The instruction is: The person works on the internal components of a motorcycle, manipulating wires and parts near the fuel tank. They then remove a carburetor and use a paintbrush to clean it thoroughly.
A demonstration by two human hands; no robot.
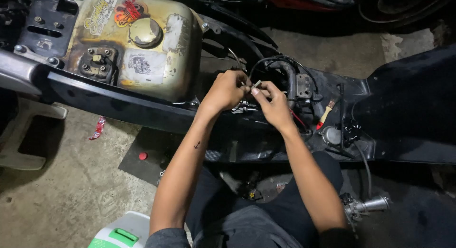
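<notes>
Fingertips of the left hand (227, 90) and right hand (274, 105) pinched a small grey metal fitting (256, 83) beside the rusty yellow fuel tank (135, 43).

Rusty yellow fuel tank (137, 43), black frame (118, 103), red bottle cap (143, 156)

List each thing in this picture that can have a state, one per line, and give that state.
Left hand: fingers pinched on a small grey metal part.
Right hand: fingertips on the same part.
Rusty yellowed metal fuel tank: exposed, round cap on.
Red-handled brush: lying inside the black frame.
Silver metal carburettor-like part: detached, on the floor.
</notes>
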